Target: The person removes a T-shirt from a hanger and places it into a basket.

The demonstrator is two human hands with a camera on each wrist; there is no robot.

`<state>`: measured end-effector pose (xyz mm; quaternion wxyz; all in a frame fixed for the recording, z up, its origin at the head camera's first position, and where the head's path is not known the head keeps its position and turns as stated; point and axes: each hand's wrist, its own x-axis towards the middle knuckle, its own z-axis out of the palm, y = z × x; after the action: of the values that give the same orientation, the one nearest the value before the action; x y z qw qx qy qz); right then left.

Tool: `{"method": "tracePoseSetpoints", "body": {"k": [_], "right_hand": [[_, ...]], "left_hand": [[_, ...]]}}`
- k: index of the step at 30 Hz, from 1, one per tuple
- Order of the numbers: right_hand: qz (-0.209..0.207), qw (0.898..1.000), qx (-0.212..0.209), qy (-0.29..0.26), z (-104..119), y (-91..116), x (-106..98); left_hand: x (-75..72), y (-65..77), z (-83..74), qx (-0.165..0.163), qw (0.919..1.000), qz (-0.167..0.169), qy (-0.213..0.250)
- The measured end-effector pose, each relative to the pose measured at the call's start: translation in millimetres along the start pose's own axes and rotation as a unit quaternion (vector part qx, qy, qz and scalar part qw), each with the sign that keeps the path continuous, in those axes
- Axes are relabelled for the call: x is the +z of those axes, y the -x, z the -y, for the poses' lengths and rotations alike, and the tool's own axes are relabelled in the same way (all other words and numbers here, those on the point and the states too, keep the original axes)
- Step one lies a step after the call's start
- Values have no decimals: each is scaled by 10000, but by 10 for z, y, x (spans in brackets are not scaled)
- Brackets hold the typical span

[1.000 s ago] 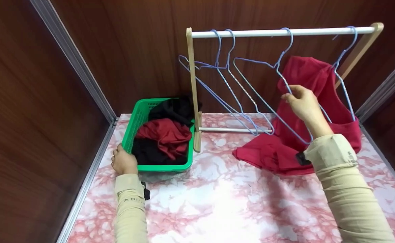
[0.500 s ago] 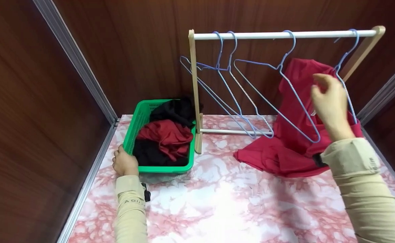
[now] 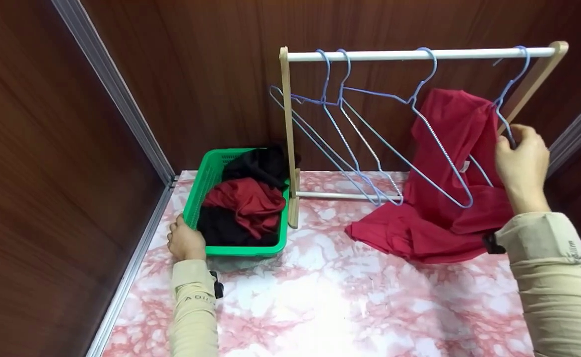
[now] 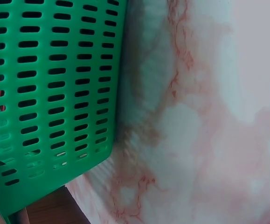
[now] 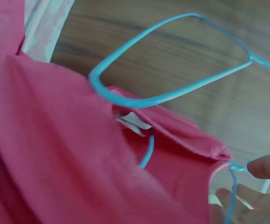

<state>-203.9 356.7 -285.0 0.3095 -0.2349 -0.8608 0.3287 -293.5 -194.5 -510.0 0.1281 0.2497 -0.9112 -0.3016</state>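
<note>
My left hand [image 3: 186, 240] grips the near-left corner of a green plastic basket [image 3: 243, 249]. Black clothes [image 3: 221, 225] and a dark red cloth [image 3: 243, 198] lie heaped inside it. On the right, my right hand [image 3: 523, 163] has its thumb and fingers around the side of a blue wire hanger [image 3: 504, 94], just below its neck. A red top [image 3: 439, 134] hangs lopsidedly from this hanger, its lower part spread on the table. In the right wrist view, the hanger wire runs between my thumb [image 5: 265, 165] and fingers, beside the top's neckline with a white label [image 5: 134, 122].
A clothes rack with a white bar [image 3: 369, 55] and wooden ends stands at the back. A bare blue hanger [image 3: 439, 139] hangs in front of the red top; two more [image 3: 352, 144] hang further left. Brown panels [image 3: 196, 74] enclose the marbled table [image 3: 295, 307].
My right hand has let go of the bare hanger and moved right to the hanger bearing the red top. That bare hanger has swung slightly right. My left hand stays on the basket.
</note>
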Motion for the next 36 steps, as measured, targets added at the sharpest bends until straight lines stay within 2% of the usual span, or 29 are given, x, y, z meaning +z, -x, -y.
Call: {"method": "tracePoseSetpoints", "body": {"k": [5,14,22,28,36], "right_hand": [[88,9995,294,70,-88,2,15],[305,9987,363,168,-101,15,49],[337,9988,329,141,-115,26,45],[377,9985,395,75,-111,25,41],[434,9979,486,28,-103,-14,36]], "left_hand": [[1,22,7,60,10000,-68,22],[5,39,28,93,9998,-157,31],[-1,43,13,121,9997,-210,44],[-37,37,-10,-39,9998,-73,191],[-59,-28,33,-420,9976,106,545]]}}
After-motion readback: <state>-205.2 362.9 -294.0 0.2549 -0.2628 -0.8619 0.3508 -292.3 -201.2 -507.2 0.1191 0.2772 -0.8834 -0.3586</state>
